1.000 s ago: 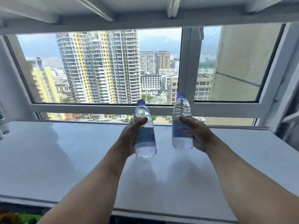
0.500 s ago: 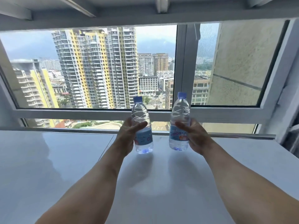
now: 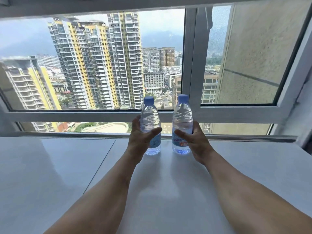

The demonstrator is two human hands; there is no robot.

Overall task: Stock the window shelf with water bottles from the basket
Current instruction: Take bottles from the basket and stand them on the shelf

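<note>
Head view: my two bare forearms reach out over a smooth white shelf [image 3: 168, 191] that runs the full width in front of me. A faint seam crosses its left part. Both arms cast soft shadows on it.

My left hand [image 3: 141, 141] is curled round the left bottle [image 3: 150, 125], thumb across the front of the label, fingers wrapped behind. My right hand [image 3: 194, 142] grips the right bottle [image 3: 182, 124] the same way, thumb on the label. Both bottles are clear with blue caps, upright, their bases on the shelf near its far edge, close beside each other but apart.

Just behind them a metal rail [image 3: 244, 137] edges the shelf, then the grey-framed window [image 3: 190, 56]. Through the glass stand tall yellow-and-grey towers [image 3: 101, 61], lower blocks, hazy hills, and a beige wall [image 3: 253, 56] at right.
</note>
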